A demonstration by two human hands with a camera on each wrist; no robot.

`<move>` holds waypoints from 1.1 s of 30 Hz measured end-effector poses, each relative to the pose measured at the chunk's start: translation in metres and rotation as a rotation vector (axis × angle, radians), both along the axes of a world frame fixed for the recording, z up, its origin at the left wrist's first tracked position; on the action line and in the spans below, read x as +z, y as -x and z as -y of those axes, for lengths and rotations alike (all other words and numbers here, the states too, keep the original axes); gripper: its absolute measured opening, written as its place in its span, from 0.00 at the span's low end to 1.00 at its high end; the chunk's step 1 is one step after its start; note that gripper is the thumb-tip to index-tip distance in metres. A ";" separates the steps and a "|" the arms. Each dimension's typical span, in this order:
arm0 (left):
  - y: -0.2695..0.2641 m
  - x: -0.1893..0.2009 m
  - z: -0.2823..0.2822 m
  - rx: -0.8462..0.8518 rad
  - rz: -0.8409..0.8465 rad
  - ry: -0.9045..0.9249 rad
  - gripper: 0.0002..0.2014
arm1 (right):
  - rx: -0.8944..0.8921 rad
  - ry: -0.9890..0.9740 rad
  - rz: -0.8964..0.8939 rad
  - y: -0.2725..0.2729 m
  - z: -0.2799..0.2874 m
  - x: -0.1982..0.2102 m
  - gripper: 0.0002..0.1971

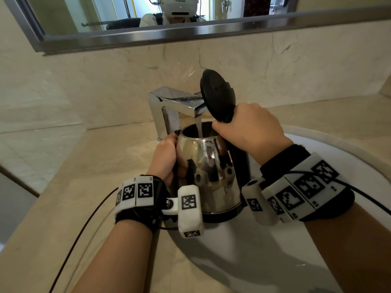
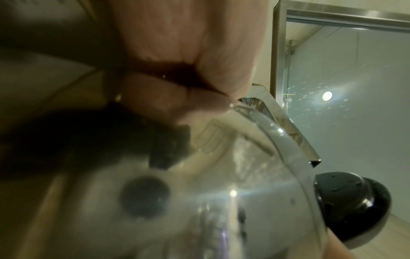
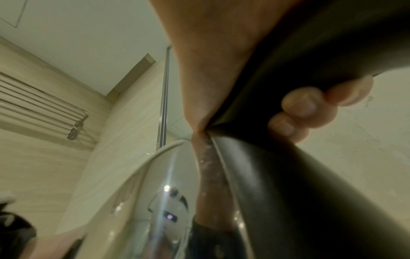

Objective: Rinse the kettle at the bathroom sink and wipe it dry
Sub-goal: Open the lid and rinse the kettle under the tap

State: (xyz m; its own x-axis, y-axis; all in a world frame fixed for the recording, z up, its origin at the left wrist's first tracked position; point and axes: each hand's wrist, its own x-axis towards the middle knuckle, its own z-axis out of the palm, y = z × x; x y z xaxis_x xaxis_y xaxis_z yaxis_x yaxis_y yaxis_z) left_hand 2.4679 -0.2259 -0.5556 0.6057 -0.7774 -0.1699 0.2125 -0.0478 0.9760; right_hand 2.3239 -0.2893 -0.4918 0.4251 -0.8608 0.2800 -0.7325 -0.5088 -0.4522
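Note:
A shiny steel kettle with a black handle is held upright over the white sink. Its black lid stands open. A thin stream of water runs from the chrome faucet into the kettle's mouth. My left hand grips the kettle's left side by the spout. My right hand is wrapped round the top of the handle. In the right wrist view its fingertips curl over the black handle. The left wrist view shows the kettle's wall close up, with the lid beyond.
A beige marble counter surrounds the sink, with a marble backsplash and a steel-framed mirror above. The faucet stands just behind the kettle's rim. A metal towel rack hangs on the wall in the right wrist view.

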 end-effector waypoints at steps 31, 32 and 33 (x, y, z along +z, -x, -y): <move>-0.001 -0.001 0.000 -0.010 0.022 0.004 0.15 | -0.015 -0.014 -0.021 0.000 -0.001 0.000 0.15; -0.001 -0.002 0.000 -0.011 0.023 0.001 0.15 | -0.017 -0.013 -0.020 0.000 -0.001 0.000 0.15; -0.002 -0.002 0.001 -0.011 0.024 -0.002 0.15 | -0.017 -0.013 -0.021 0.000 -0.001 0.000 0.15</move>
State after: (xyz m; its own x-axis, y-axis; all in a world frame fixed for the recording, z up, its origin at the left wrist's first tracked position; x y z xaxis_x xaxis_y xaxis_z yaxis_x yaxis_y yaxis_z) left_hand 2.4695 -0.2265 -0.5580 0.6011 -0.7836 -0.1567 0.1883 -0.0517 0.9808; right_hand 2.3241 -0.2881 -0.4918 0.4158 -0.8716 0.2596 -0.7507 -0.4901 -0.4431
